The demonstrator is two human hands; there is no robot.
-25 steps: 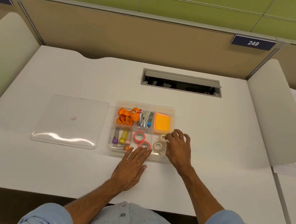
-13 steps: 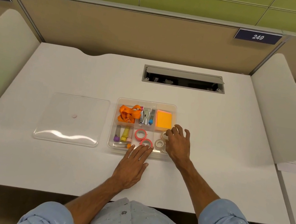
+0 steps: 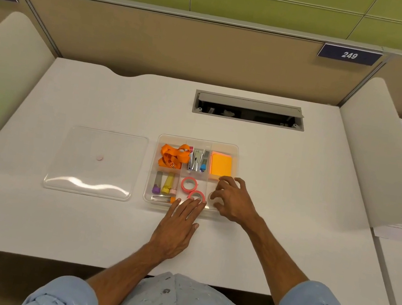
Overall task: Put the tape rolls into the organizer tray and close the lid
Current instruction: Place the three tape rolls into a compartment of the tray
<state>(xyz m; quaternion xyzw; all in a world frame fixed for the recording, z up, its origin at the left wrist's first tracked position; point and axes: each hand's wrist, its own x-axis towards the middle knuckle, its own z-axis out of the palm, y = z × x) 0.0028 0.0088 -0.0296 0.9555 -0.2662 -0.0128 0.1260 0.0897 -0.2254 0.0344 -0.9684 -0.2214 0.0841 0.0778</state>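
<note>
Your left hand (image 3: 178, 230) is lying flat, fingers spread, against the organizer tray (image 3: 236, 155); your right hand (image 3: 233, 200) is curling loosely over its front-right compartment, grip unclear

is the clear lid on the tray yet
No, the clear lid lies flat on the desk left of the open organizer tray.

The flat white desk (image 3: 79, 225) looks smooth and matt. The clear plastic organizer tray (image 3: 236, 150) and the clear plastic lid (image 3: 94, 162) are shiny, and light glints on the lid. The orange cloth strap (image 3: 172, 156) looks soft. The small silver metal clips (image 3: 196, 160) shine. The pink tape rolls (image 3: 189, 184) look smooth.
</note>
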